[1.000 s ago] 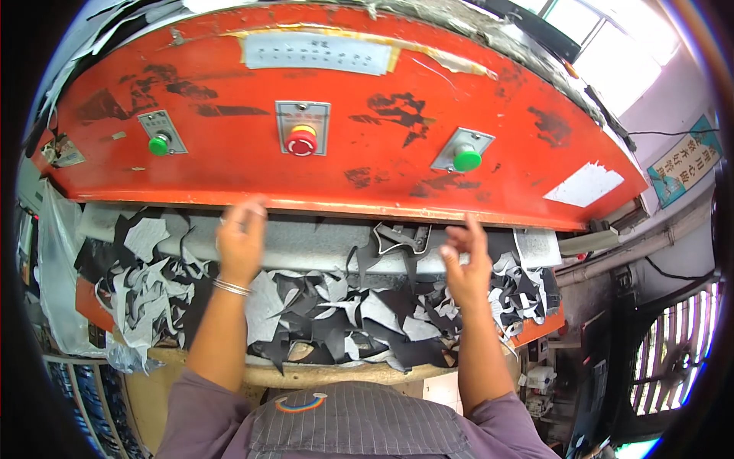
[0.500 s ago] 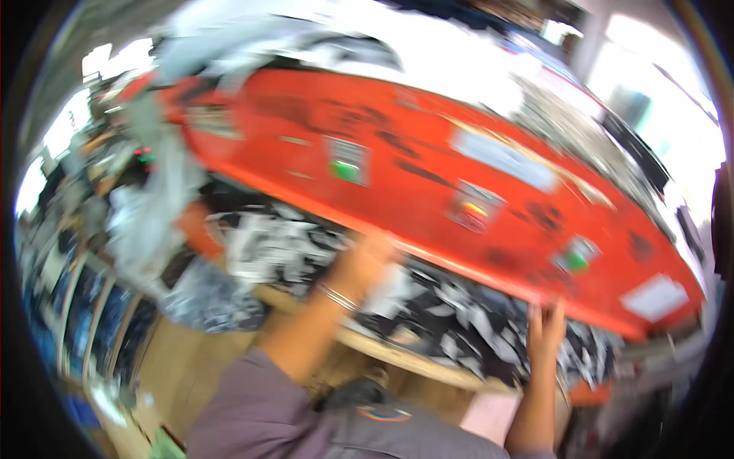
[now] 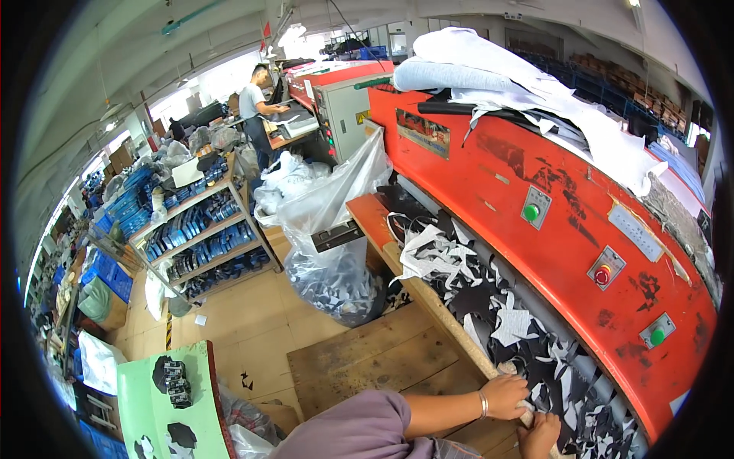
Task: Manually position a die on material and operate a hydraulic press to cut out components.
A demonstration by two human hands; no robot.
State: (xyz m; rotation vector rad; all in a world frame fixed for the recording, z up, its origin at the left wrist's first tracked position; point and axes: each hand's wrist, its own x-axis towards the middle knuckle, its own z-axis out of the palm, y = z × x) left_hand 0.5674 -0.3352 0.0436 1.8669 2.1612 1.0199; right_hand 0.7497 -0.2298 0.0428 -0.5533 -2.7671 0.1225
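Note:
My left hand [image 3: 505, 396], with a bracelet at its wrist, is curled over the pale wooden rim [image 3: 451, 325] of the machine's bed. Close beside it, nearer me, my right hand [image 3: 540, 436] also has its fingers bent around this rim. Past the rim, black and white fabric scraps [image 3: 514, 325] lie in a tangled layer. Above them stretches the long red machine beam [image 3: 489, 199], with green push buttons and a red stop button on its face. Neither hand touches the beam. The undersides of my fingers are hidden.
White cloth [image 3: 497, 73] is heaped on the beam. A clear plastic bag [image 3: 336, 283] of scraps stands at the bed's far end. Shelves [image 3: 210, 222] with blue-black pieces stand left; a green-topped table [image 3: 153, 405] is near left. A person [image 3: 254, 107] works farther back.
My view has swung left and up, now showing the shelves and the far person. Both hands have come off the beam's lower edge, down to the wooden rim, and closer together.

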